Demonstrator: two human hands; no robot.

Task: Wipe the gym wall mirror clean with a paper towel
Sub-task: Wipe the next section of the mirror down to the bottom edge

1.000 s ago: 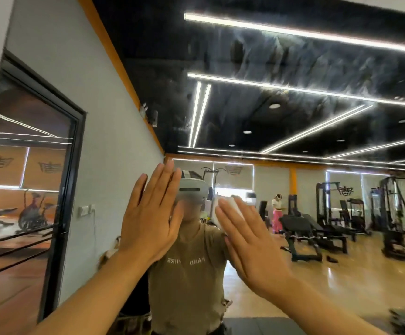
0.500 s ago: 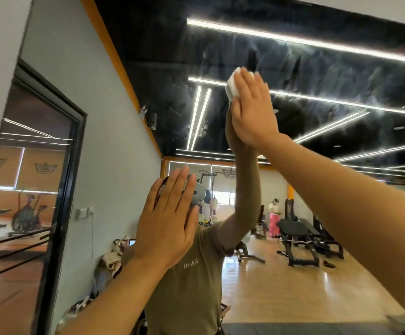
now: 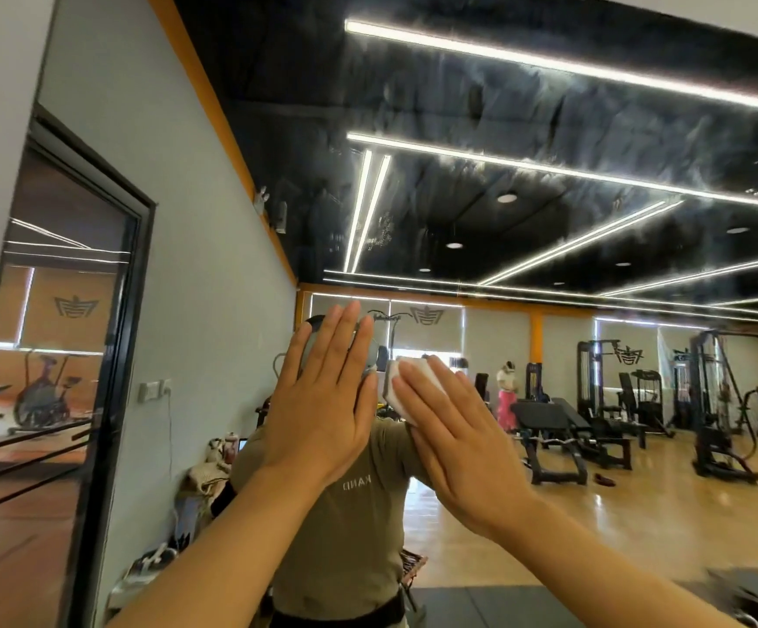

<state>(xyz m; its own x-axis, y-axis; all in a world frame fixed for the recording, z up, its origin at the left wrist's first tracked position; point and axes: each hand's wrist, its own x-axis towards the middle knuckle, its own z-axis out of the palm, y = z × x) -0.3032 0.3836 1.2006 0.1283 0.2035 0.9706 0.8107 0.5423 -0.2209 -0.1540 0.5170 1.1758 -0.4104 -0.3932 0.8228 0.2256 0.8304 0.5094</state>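
Wall mirror (image 3: pixel 549 129) fills the view; streaks and smears are visible across its upper area, over the reflected dark ceiling and strip lights. Left hand (image 3: pixel 322 401) lies flat on the glass, fingers straight and together, pointing up. Right hand (image 3: pixel 454 446) is beside it, fingers straight, pressing a folded white paper towel (image 3: pixel 406 392) against the glass; the towel shows beyond the fingertips. Reflected: the person in an olive shirt, weight benches (image 3: pixel 562 428), cable machines (image 3: pixel 716 401), wooden floor.

Bare forearms (image 3: pixel 241 532), no sleeves in sight — olive T-shirt (image 3: pixel 350 528) reflected, pale lettering
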